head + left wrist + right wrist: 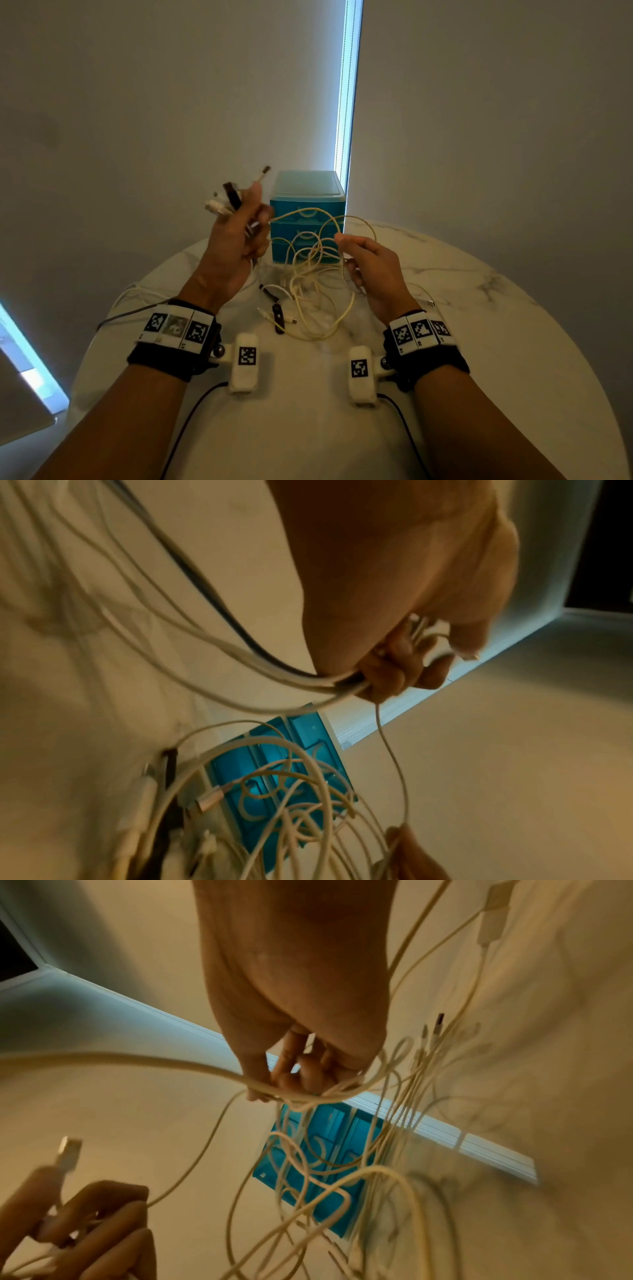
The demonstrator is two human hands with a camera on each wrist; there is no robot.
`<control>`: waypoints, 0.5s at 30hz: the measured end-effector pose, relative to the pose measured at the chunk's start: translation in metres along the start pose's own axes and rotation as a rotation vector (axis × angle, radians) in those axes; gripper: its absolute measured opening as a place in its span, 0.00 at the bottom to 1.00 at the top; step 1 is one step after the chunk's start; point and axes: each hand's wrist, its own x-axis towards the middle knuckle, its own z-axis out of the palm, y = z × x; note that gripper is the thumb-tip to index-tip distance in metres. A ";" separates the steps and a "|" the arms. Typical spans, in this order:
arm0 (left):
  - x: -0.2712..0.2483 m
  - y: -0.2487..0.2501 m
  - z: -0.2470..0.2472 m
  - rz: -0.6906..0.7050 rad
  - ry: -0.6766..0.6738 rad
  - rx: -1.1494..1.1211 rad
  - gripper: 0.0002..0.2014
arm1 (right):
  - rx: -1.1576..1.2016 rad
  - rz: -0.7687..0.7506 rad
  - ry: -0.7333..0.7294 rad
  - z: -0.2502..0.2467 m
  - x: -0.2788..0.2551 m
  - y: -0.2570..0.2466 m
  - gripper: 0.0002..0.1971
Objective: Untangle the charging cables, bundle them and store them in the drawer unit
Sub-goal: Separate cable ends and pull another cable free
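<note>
Grip check: left hand (236,240) is clenched on a fistful of plug ends, right hand (371,270) pinches one cream strand of the charging cables (313,274), whose loops sag in a knot to the middle of the counter (479,308), right in front of the blue drawer unit (306,202) at the far edge. Danger, as I read it: pull the hands apart too briskly and that knot cinches tighter, or a loop snags a drawer handle and drags the unit.
</note>
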 end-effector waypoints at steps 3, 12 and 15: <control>-0.003 -0.009 0.005 -0.069 -0.060 0.398 0.14 | 0.012 0.027 -0.027 -0.001 -0.002 -0.002 0.12; -0.008 -0.031 0.010 -0.308 -0.007 0.714 0.13 | -0.124 0.022 -0.118 0.005 -0.009 0.002 0.10; -0.004 -0.036 0.013 -0.222 0.078 0.641 0.12 | -0.131 0.032 -0.150 0.007 -0.011 0.002 0.11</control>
